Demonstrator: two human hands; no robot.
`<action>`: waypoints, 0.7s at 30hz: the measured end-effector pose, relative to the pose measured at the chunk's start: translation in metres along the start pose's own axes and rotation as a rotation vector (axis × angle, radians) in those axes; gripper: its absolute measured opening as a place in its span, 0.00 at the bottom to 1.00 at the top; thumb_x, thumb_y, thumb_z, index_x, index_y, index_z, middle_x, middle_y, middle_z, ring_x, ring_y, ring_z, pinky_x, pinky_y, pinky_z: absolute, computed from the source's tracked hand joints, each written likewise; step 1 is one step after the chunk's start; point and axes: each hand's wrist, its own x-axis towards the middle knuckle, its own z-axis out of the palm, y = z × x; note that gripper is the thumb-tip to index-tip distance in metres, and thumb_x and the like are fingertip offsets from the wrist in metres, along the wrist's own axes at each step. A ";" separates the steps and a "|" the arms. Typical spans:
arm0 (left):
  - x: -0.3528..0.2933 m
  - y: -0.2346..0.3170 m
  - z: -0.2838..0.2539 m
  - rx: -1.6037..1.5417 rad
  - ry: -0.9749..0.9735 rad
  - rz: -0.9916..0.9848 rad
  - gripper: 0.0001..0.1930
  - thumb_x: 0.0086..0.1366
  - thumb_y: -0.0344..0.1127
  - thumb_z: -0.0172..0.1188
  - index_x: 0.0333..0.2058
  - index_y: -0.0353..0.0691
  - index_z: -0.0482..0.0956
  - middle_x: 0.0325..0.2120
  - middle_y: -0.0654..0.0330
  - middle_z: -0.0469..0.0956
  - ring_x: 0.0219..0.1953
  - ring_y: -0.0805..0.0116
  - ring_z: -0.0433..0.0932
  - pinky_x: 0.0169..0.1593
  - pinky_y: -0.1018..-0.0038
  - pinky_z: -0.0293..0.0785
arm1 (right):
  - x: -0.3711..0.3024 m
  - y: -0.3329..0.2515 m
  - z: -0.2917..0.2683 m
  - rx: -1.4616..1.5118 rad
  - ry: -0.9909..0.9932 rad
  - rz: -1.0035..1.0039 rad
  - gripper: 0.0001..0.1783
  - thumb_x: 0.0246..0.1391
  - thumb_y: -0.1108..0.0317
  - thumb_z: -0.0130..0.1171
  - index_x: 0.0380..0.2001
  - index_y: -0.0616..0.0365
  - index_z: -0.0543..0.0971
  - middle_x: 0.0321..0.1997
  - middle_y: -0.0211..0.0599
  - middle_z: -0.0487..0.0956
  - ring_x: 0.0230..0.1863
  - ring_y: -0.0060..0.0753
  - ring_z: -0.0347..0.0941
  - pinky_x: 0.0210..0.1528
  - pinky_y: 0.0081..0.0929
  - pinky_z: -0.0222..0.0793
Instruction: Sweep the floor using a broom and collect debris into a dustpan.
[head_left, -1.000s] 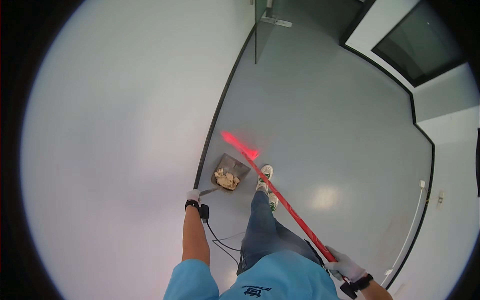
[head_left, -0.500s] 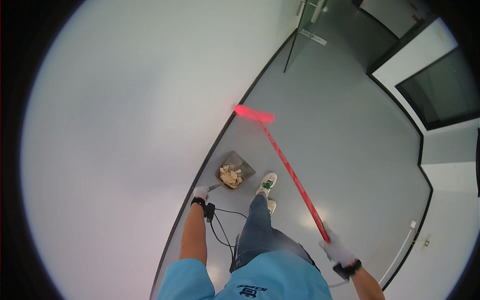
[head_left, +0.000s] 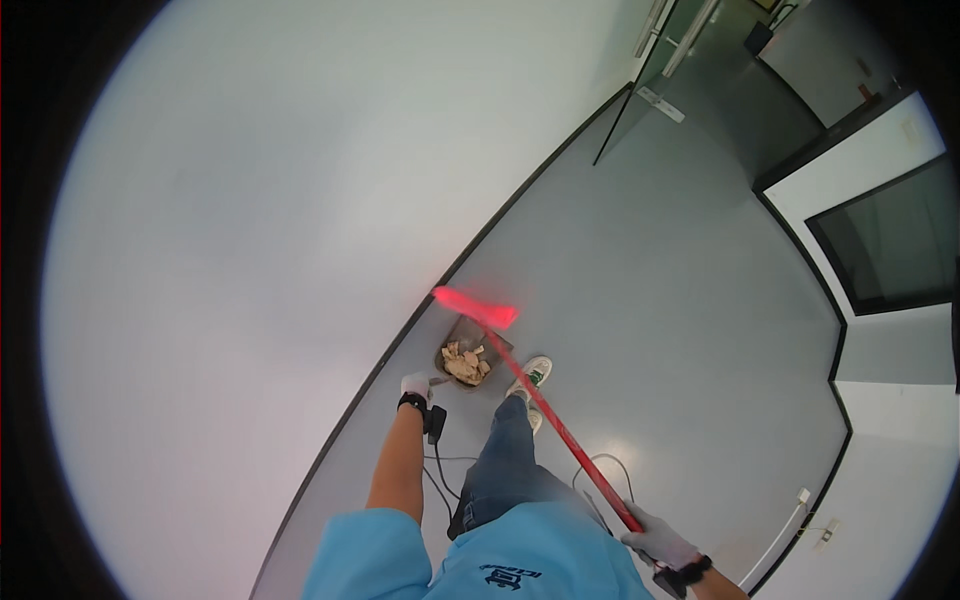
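A white-gloved hand, my left hand [head_left: 415,386], is closed on the short handle of a dustpan [head_left: 497,352] that rests on the grey floor beside the wall. Several crumpled tan scraps [head_left: 465,364] lie inside the dustpan. My right hand [head_left: 660,540], also gloved, grips the upper end of a long red broom [head_left: 562,432]. The handle slants away to the left, across my shoe. Its pinkish-red head [head_left: 476,307], blurred by motion, is at the far edge of the dustpan, with its left end near the wall's base.
The white wall [head_left: 250,250] with a dark baseboard [head_left: 540,172] runs along my left. A glass door [head_left: 640,110] stands open at the far end. Black cables [head_left: 440,475] hang by my legs. A white cable [head_left: 772,545] runs along the right wall.
The broom head has swept back toward me, up to the dustpan, and my right hand has drawn back lower. My left hand still holds the dustpan.
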 end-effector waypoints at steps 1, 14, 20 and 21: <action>0.006 0.018 0.003 -0.073 -0.023 0.000 0.14 0.50 0.34 0.39 0.12 0.36 0.68 0.04 0.59 0.64 0.09 0.67 0.66 0.11 0.72 0.58 | -0.018 0.005 -0.005 0.007 0.020 0.010 0.35 0.37 0.71 0.47 0.51 0.54 0.46 0.11 0.28 0.61 0.09 0.17 0.55 0.10 0.16 0.52; 0.001 -0.050 0.046 -0.915 0.017 -0.201 0.09 0.46 0.34 0.44 0.12 0.37 0.64 0.04 0.58 0.61 0.07 0.66 0.61 0.11 0.73 0.54 | -0.055 -0.012 0.037 -0.104 0.177 0.041 0.34 0.37 0.73 0.47 0.51 0.52 0.49 0.10 0.24 0.58 0.08 0.15 0.52 0.10 0.13 0.49; -0.085 -0.026 0.058 -1.228 -0.125 -0.601 0.10 0.50 0.34 0.43 0.14 0.37 0.65 0.06 0.58 0.63 0.07 0.68 0.63 0.10 0.73 0.57 | 0.002 0.036 0.041 -0.198 0.423 -0.011 0.33 0.36 0.73 0.47 0.50 0.53 0.51 0.07 0.25 0.58 0.07 0.16 0.54 0.09 0.15 0.52; -0.102 -0.037 0.067 -1.273 -0.077 -0.670 0.09 0.50 0.35 0.44 0.17 0.36 0.66 0.06 0.58 0.64 0.07 0.67 0.64 0.11 0.74 0.59 | 0.007 0.031 0.051 -0.180 0.465 -0.058 0.33 0.36 0.74 0.46 0.50 0.53 0.51 0.07 0.25 0.59 0.06 0.16 0.54 0.09 0.15 0.53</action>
